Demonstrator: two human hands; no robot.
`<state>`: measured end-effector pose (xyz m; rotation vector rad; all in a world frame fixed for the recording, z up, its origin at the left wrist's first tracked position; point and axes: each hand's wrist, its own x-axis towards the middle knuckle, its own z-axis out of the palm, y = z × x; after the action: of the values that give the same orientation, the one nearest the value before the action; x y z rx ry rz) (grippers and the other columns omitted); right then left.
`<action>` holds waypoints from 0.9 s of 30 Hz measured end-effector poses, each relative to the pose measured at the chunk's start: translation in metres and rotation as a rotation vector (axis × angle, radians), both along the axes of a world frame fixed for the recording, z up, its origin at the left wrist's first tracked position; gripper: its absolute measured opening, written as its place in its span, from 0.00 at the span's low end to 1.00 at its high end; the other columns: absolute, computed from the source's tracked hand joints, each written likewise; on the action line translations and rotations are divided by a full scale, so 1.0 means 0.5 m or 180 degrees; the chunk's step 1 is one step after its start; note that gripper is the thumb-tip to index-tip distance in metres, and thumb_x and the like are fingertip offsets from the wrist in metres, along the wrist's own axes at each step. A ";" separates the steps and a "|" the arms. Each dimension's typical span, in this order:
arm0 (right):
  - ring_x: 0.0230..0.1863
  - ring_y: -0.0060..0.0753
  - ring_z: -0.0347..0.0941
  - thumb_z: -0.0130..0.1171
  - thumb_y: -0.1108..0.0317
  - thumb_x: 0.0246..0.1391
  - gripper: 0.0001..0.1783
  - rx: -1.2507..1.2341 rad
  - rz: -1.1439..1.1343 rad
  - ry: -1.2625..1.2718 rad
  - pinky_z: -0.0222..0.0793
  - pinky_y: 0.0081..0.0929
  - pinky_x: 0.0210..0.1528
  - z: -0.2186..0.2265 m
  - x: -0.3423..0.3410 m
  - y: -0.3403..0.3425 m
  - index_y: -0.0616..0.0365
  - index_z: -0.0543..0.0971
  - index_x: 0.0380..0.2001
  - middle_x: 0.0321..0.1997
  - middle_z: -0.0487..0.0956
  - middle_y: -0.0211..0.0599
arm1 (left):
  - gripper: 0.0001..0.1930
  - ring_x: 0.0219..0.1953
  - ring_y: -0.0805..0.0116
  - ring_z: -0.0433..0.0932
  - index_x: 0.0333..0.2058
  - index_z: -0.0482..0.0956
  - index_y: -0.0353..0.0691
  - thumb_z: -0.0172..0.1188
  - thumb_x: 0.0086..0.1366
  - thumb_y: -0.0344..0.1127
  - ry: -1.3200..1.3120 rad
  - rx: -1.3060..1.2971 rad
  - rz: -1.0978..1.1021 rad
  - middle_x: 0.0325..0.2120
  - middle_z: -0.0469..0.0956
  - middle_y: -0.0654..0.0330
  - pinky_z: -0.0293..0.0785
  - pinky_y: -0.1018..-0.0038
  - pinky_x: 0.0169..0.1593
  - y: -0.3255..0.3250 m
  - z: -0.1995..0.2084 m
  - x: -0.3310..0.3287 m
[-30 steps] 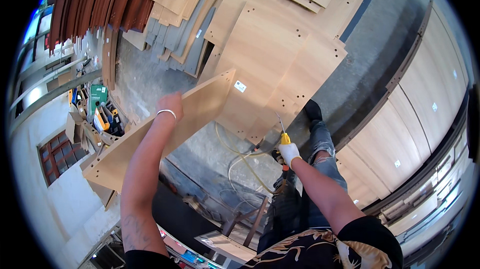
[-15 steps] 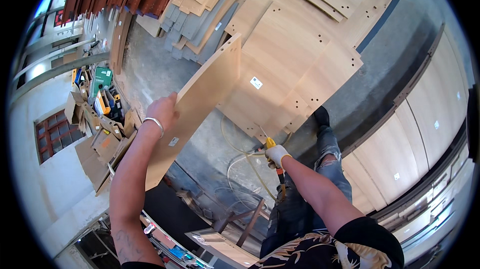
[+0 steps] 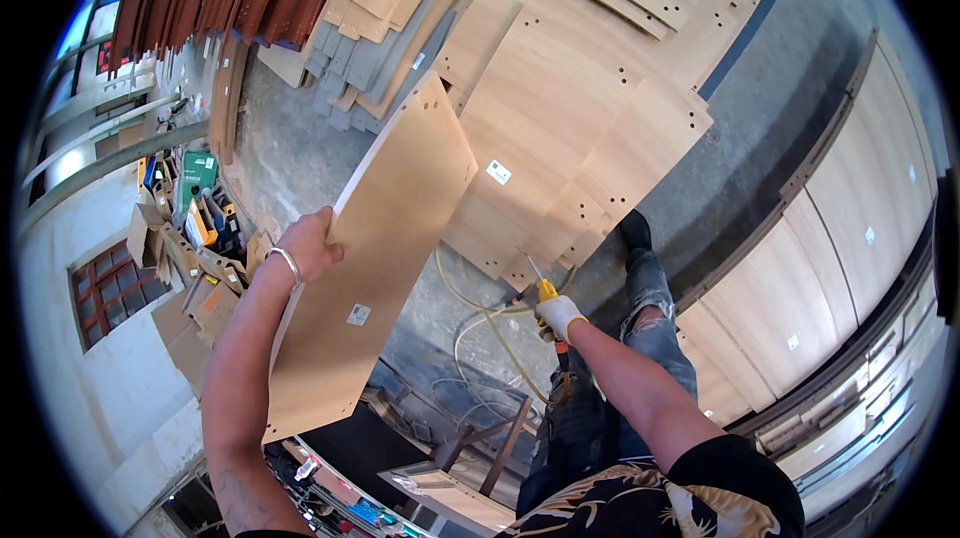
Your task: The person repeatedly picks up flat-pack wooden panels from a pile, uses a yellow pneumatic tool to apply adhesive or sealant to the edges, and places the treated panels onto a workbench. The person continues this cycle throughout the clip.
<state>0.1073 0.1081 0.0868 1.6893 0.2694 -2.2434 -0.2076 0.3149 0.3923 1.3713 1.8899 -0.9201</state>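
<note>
Now, at the left, gripping the long upper edge of a wooden panel [image 3: 392, 193] with the bare left hand [image 3: 308, 246], curling nearly closed around that pale side. Hiding some fingers behind the board, so leaving their exact placing impossible to tell. Holding the panel tilted, left of a stack of similar boards [image 3: 560, 98], and not revealing for certain any contact between far corner and stack. Further right, clutching a yellow tool [image 3: 547, 290] in the gloved right hand [image 3: 558, 314], closing firmly around the handle and pointing a thin metal nozzle toward the stack. Covering most of that handle with the glove, obscuring the finger positions. Losing the top of the stack beyond the upper border.
</note>
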 end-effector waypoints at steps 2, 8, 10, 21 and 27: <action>0.13 0.38 0.75 0.58 0.71 0.50 0.08 -0.0008 0.0047 0.0043 0.71 0.34 0.14 0.005 -0.003 0.005 0.67 0.75 0.30 0.22 0.76 0.43 | 0.22 0.47 0.44 0.78 0.43 0.74 0.32 0.68 0.53 0.38 0.0004 -0.0116 -0.0121 0.40 0.80 0.41 0.74 0.59 0.51 0.010 -0.003 -0.008; 0.15 0.38 0.77 0.58 0.70 0.51 0.10 0.0029 -0.0026 0.0072 0.71 0.34 0.14 0.010 0.008 0.007 0.68 0.75 0.31 0.23 0.77 0.44 | 0.21 0.48 0.46 0.79 0.43 0.77 0.33 0.67 0.51 0.37 0.0303 -0.0869 -0.0632 0.42 0.80 0.43 0.75 0.61 0.52 0.082 -0.107 0.027; 0.15 0.39 0.77 0.58 0.70 0.51 0.10 0.0038 -0.0171 0.0027 0.71 0.33 0.14 -0.003 0.020 0.008 0.68 0.76 0.32 0.23 0.77 0.44 | 0.21 0.50 0.47 0.78 0.43 0.77 0.34 0.66 0.52 0.37 0.0456 -0.0949 -0.0806 0.44 0.80 0.44 0.75 0.61 0.52 0.106 -0.145 0.052; 0.16 0.38 0.77 0.57 0.70 0.52 0.11 0.0073 -0.0324 -0.0037 0.72 0.33 0.15 -0.007 0.061 0.026 0.70 0.76 0.33 0.23 0.77 0.45 | 0.28 0.51 0.51 0.79 0.48 0.80 0.38 0.71 0.48 0.44 0.0748 -0.0723 -0.0485 0.47 0.80 0.47 0.74 0.63 0.54 0.160 -0.073 0.040; 0.16 0.36 0.77 0.58 0.69 0.50 0.12 0.0103 -0.0360 -0.0085 0.71 0.31 0.15 -0.015 0.069 0.017 0.68 0.77 0.33 0.23 0.78 0.43 | 0.25 0.47 0.52 0.81 0.47 0.83 0.42 0.71 0.49 0.43 0.1118 -0.0788 -0.0532 0.44 0.82 0.49 0.76 0.63 0.53 0.086 -0.018 -0.036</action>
<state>0.1418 0.1168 0.0795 1.7917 0.2101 -2.3064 -0.2257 0.3578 0.3832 1.2940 1.8469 -1.5080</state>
